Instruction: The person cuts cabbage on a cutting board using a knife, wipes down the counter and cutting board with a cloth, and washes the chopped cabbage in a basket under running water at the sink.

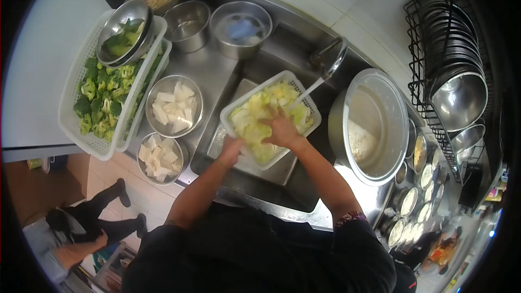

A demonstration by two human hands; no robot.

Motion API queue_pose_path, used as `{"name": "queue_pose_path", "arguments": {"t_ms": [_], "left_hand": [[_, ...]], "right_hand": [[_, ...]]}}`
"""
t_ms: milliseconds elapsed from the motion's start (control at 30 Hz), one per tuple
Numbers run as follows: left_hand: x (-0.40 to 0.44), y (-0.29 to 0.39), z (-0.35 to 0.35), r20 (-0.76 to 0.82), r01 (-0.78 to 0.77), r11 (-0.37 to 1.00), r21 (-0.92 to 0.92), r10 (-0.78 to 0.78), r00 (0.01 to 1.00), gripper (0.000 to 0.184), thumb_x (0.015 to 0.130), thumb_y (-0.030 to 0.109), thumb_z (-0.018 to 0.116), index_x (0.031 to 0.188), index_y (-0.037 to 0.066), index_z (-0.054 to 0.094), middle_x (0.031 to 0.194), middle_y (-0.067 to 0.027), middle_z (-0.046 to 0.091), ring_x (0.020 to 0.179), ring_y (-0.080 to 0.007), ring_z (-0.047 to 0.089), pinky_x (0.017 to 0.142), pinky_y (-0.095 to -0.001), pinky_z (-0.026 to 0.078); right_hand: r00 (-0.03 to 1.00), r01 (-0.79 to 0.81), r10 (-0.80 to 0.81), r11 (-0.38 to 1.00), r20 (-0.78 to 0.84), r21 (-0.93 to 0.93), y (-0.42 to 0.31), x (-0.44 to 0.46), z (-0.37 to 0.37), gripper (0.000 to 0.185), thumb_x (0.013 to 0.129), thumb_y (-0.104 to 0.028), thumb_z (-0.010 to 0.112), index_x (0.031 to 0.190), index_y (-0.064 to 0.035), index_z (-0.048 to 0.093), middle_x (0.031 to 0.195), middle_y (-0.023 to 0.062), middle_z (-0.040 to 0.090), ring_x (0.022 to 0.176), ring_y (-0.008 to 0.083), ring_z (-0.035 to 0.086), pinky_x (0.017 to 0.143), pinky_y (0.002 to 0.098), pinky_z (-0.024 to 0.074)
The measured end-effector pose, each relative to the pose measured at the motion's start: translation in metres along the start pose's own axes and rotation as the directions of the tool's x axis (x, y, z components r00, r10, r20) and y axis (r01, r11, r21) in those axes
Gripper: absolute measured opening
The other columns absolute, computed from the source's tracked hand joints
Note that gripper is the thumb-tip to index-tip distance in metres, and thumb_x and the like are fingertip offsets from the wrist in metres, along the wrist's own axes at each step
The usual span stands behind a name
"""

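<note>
A white perforated basket (pixel 311 93) of chopped pale green cabbage (pixel 255 122) stands over the sink (pixel 296 179), with water from the faucet (pixel 339 59) running into its right side. At the basket's lower left edge is my left hand (pixel 232 151), its fingers closed around the rim. My right hand (pixel 282 129) lies on the cabbage inside the basket, palm down with the fingers spread.
Left of the sink are a basket of broccoli (pixel 100 97) with bowls on top, two bowls of white chunks (pixel 176 107) and metal pots (pixel 187 24). A large tub (pixel 374 127) stands right, below a bowl rack (pixel 456 76). Another person (pixel 92 225) is at the lower left.
</note>
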State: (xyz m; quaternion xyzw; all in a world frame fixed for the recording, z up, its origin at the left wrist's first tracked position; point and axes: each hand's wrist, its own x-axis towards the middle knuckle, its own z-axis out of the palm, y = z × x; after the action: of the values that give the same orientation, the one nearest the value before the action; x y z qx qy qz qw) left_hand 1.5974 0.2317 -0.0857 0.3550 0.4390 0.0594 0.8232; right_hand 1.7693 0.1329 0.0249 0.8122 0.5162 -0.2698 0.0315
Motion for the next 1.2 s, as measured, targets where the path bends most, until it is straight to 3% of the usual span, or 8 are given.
{"name": "queue_pose_path", "arguments": {"t_ms": [100,233,500,600,700,800,867,1200], "left_hand": [[-0.002,-0.007,-0.003,0.006,0.039,0.998,0.04,-0.039,0.999,0.057,0.074,-0.006,0.056,0.13,0.001,0.054,0.111,-0.0127,0.066,0.092,-0.0289,0.071,0.064,-0.0425,0.063],[-0.008,0.009,0.009,0.034,0.065,0.998,0.025,-0.066,0.997,0.059,0.072,-0.006,0.057,0.13,0.001,0.053,0.112,-0.0118,0.065,0.094,-0.0296,0.07,0.07,-0.0438,0.063],[0.007,-0.014,-0.015,0.005,0.096,0.985,-0.145,-0.096,0.995,0.061,0.072,-0.005,0.056,0.132,-0.001,0.049,0.117,-0.0131,0.062,0.098,-0.0321,0.069,0.073,-0.0458,0.063],[0.007,-0.011,-0.017,0.004,0.044,0.983,-0.176,-0.044,0.999,0.055,0.08,-0.004,0.058,0.134,-0.004,0.048,0.118,-0.0163,0.063,0.097,-0.031,0.07,0.071,-0.0437,0.064],[-0.006,0.005,-0.014,-0.046,0.041,0.992,-0.12,-0.047,0.998,0.062,0.073,-0.005,0.057,0.134,-0.003,0.047,0.119,-0.0144,0.063,0.097,-0.0308,0.07,0.072,-0.044,0.063],[-0.018,0.018,-0.013,-0.004,0.056,0.998,-0.01,-0.056,0.998,0.063,0.073,-0.005,0.056,0.135,-0.003,0.047,0.122,-0.0152,0.063,0.101,-0.0305,0.069,0.074,-0.0442,0.064],[-0.027,0.02,-0.005,0.051,-0.013,1.0,-0.017,0.014,0.999,0.063,0.073,-0.005,0.056,0.135,-0.002,0.049,0.123,-0.0156,0.063,0.103,-0.0307,0.069,0.074,-0.044,0.064],[-0.002,-0.001,-0.009,0.011,0.027,0.999,-0.041,-0.027,1.0,0.066,0.072,-0.003,0.058,0.137,0.0,0.048,0.121,-0.0158,0.063,0.101,-0.0318,0.07,0.075,-0.0448,0.064]], "right_hand": [[0.982,0.18,-0.183,0.982,-0.053,-0.053,0.005,0.031,0.015,0.09,0.068,-0.041,0.088,0.148,-0.0267,0.049,0.166,0.0101,0.022,0.15,0.0414,0.022,0.11,0.0713,0.0305],[0.996,0.048,-0.024,0.959,0.088,-0.281,-0.043,0.034,0.018,0.1,0.07,-0.039,0.086,0.155,-0.0303,0.035,0.162,0.011,0.033,0.15,0.0411,0.023,0.111,0.0678,0.0305],[0.975,0.223,-0.217,0.94,0.055,-0.259,-0.011,0.024,0.053,0.043,0.076,-0.023,0.076,0.117,-0.0153,0.067,0.132,0.0135,0.057,0.129,0.0325,0.05,0.1,0.0532,0.0437],[0.988,0.136,-0.142,0.987,-0.064,-0.084,0.008,0.033,0.04,0.051,0.075,-0.026,0.08,0.123,-0.0139,0.066,0.136,0.0159,0.055,0.132,0.0337,0.048,0.105,0.0488,0.0425],[0.881,0.427,-0.308,0.845,-0.358,0.321,0.04,0.05,0.018,0.07,0.073,-0.035,0.085,0.134,-0.0104,0.061,0.14,0.014,0.052,0.135,0.0367,0.044,0.11,0.0525,0.0394],[0.878,0.157,0.092,0.872,-0.47,0.464,0.069,0.074,0.007,0.086,0.066,-0.045,0.089,0.138,-0.0102,0.058,0.151,0.0203,0.045,0.143,0.0389,0.037,0.117,0.0463,0.0333],[0.834,-0.262,0.442,0.844,-0.33,0.468,0.071,0.086,0.007,0.091,0.061,-0.049,0.09,0.138,-0.0113,0.058,0.152,0.0215,0.043,0.143,0.0383,0.037,0.118,0.0461,0.0325],[0.945,-0.29,0.327,0.816,0.015,0.501,0.053,0.077,0.023,0.069,0.07,-0.044,0.087,0.127,-0.0106,0.068,0.132,0.0201,0.062,0.118,0.0305,0.063,0.1,0.0406,0.0488]]}}
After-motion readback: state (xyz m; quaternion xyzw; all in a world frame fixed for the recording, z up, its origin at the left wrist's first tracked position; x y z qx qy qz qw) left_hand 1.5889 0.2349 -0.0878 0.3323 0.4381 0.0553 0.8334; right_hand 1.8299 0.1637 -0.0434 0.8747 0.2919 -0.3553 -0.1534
